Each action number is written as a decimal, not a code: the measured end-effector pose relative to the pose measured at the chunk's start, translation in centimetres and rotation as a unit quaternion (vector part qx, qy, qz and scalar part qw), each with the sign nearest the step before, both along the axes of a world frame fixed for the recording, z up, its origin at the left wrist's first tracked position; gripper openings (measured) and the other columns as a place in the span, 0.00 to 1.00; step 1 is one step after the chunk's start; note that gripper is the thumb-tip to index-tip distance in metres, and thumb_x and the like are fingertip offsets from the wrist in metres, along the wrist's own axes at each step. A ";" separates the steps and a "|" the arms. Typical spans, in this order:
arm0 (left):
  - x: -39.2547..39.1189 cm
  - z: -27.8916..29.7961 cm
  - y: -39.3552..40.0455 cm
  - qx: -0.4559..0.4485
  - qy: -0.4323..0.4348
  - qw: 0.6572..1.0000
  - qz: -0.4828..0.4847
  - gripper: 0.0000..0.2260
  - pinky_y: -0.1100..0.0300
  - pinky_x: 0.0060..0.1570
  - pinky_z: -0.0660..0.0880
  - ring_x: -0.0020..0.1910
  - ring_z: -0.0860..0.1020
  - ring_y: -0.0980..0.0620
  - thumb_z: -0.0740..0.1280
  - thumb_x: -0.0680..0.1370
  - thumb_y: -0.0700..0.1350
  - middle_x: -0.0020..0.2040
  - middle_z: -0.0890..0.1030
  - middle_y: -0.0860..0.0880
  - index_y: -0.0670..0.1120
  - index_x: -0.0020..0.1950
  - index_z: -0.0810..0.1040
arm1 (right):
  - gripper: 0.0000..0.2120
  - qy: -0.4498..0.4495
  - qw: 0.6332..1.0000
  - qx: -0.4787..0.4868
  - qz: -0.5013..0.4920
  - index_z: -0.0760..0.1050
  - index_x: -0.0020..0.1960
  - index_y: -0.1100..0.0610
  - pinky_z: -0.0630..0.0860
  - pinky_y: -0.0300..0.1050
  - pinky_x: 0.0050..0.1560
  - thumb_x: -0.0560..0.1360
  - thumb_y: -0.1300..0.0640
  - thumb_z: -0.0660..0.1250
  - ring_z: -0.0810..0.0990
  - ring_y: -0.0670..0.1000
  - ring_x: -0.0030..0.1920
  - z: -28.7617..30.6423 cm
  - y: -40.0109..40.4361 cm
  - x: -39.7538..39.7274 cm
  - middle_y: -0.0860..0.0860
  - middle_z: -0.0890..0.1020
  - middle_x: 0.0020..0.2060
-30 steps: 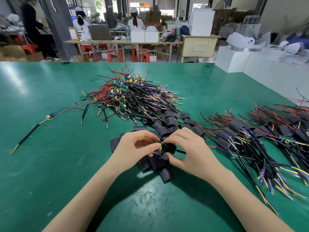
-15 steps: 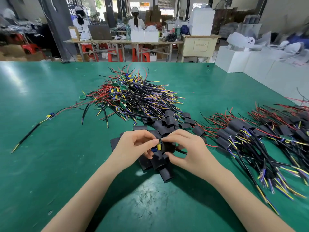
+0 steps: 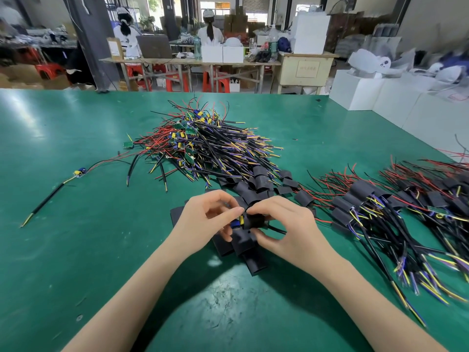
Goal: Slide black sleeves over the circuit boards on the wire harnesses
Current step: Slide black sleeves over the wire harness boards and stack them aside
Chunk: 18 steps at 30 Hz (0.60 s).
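A: Step in hand?
B: Sleeving one board. Left hand [image 3: 203, 219] pinching board [image 3: 237, 222] at its exposed end, blue and yellow parts showing. Right hand [image 3: 281, 222] pinching sleeve [image 3: 255, 221] around its mouth, thumb below, fingers on top.

A: Position of the work?
B: Held between both hands just above the worktop [image 3: 76, 250], over loose sleeves [image 3: 243, 247] lying flat beneath. Sleeve touching board, covering the right part only; left end bare.

A: Progress overall?
B: Judged part done. Unsleeved pile [image 3: 203, 146] at centre back, well apart from finished harnesses [image 3: 380, 212] at right. Single harness [image 3: 76, 174] lying alone at left.

A: Next move?
B: Likely: hold board steady, draw sleeve leftward until parts covered. Keep mouth open and square; tall parts may snag on the edge. Black cable [image 3: 276, 229] exiting right of sleeve to stay straight

A: Risk?
B: Sleeve collapsing flat, or board tilting inside
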<state>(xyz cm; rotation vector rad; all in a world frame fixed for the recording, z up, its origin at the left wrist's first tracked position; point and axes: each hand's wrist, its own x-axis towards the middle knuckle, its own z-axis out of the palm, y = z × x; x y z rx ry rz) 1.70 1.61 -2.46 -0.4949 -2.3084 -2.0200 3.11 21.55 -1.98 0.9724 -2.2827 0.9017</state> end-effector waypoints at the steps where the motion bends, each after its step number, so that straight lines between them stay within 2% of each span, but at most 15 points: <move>1: 0.0 0.0 0.0 0.003 -0.004 1.000 -0.001 0.02 0.62 0.27 0.76 0.24 0.76 0.51 0.70 0.76 0.36 0.30 0.80 0.47 0.39 0.44 0.78 | 0.15 -0.001 1.000 0.000 0.001 0.79 0.51 0.58 0.76 0.38 0.48 0.66 0.66 0.73 0.75 0.40 0.45 0.0 0.0 0.0 0.48 0.81 0.46; 6: 0.0 0.4 -0.4 0.028 -0.061 0.996 -0.054 0.03 0.60 0.36 0.80 0.32 0.79 0.51 0.70 0.75 0.35 0.35 0.81 0.47 0.39 0.47 0.79 | 0.14 -0.007 1.000 -0.010 -0.014 0.80 0.51 0.58 0.77 0.41 0.47 0.66 0.65 0.75 0.77 0.44 0.46 0.2 0.4 -0.2 0.48 0.81 0.46; 9: 0.1 0.5 -0.8 0.049 -0.090 0.993 -0.054 0.06 0.60 0.39 0.81 0.36 0.82 0.49 0.72 0.72 0.32 0.38 0.83 0.45 0.41 0.44 0.80 | 0.14 0.008 1.000 -0.003 -0.021 0.80 0.51 0.59 0.77 0.43 0.47 0.66 0.66 0.75 0.78 0.48 0.47 0.2 0.5 -0.3 0.49 0.82 0.46; 18: 0.3 0.2 -0.4 0.049 -0.047 0.996 -0.051 0.07 0.57 0.41 0.81 0.38 0.81 0.50 0.74 0.70 0.33 0.40 0.83 0.44 0.43 0.43 0.82 | 0.15 0.041 0.999 0.002 -0.024 0.81 0.50 0.61 0.77 0.44 0.51 0.65 0.68 0.75 0.80 0.52 0.48 0.0 0.3 -0.3 0.51 0.83 0.47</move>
